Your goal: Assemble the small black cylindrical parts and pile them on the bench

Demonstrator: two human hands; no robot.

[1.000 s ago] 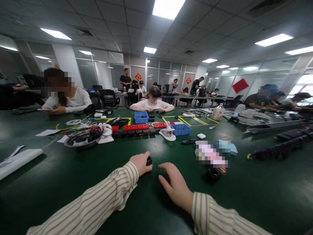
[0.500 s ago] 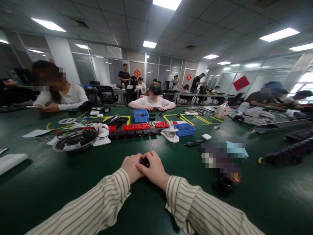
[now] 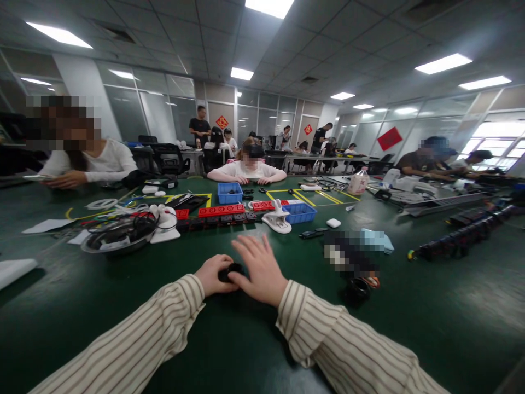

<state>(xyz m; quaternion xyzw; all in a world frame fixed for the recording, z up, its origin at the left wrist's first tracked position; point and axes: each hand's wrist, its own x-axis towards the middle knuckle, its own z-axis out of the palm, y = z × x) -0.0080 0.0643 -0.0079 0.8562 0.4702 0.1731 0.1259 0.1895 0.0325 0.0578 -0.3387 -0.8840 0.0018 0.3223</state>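
Over the green table top (image 3: 241,339), my left hand (image 3: 210,275) is closed around a small, round, glossy black object (image 3: 231,271); its kind I cannot make out. My right hand (image 3: 262,269) is open beside it, fingers raised and spread. The right thumb reaches to the near right side of the black object, and whether it touches I cannot tell. Off to the right, a black ring-shaped thing (image 3: 357,290) lies on the table by a blurred dark item.
Ahead lie a white clip-on device (image 3: 277,220), red socket strips (image 3: 221,209), blue bins (image 3: 299,212) and a black tool (image 3: 314,233). A metal bowl (image 3: 94,244) of cables stands left. A long dark strip (image 3: 463,232) lies right. Several people sit around.
My right hand has lifted off my left hand and spread its fingers. My left hand keeps the black object. The view has turned slightly right.
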